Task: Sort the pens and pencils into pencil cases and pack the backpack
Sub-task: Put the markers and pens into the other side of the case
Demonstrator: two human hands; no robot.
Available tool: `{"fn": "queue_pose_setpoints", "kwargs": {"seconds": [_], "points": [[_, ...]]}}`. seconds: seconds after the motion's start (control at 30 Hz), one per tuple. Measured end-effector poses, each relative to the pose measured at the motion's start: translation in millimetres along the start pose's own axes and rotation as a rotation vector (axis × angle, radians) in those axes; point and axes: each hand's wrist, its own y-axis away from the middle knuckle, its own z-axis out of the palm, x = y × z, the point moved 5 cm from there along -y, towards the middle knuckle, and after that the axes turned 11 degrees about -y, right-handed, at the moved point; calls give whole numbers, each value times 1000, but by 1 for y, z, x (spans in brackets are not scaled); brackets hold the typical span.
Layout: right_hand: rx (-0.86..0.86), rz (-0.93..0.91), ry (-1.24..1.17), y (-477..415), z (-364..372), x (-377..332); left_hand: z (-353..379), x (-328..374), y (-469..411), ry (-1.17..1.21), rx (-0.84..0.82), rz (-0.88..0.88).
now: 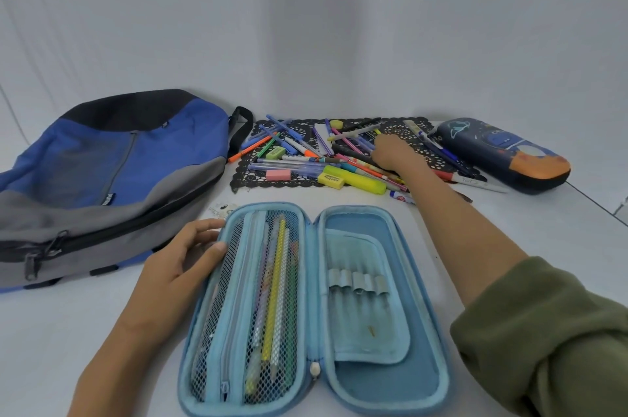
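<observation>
A light blue pencil case (384, 382) lies wide open in front of me. Its left half has a mesh pocket (272, 307) with several pencils inside. My left hand (183, 260) rests flat on the case's left edge, fingers apart. My right hand (394, 153) reaches into a pile of pens and pencils (319, 158) on a black lace mat (404, 134); its fingers are bent down among the pens, and I cannot tell whether they grip one. A dark blue pencil case (499, 154) lies shut at the right. The blue and grey backpack (102, 178) lies at the left.
Erasers, a pink one (278, 174) and a green one (275, 153), and a yellow highlighter (356, 178) lie among the pens. A white wall stands close behind the mat. The table's right edge (598, 202) runs near the dark case.
</observation>
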Motion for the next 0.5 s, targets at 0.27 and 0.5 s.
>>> {"fn": "queue_pose_setpoints", "kwargs": {"seconds": [0.27, 0.5], "points": [[167, 29, -58, 7, 3, 5, -1, 1, 1, -2, -2, 1], [203, -26, -108, 7, -1, 9, 0, 2, 1, 4, 0, 3]]}}
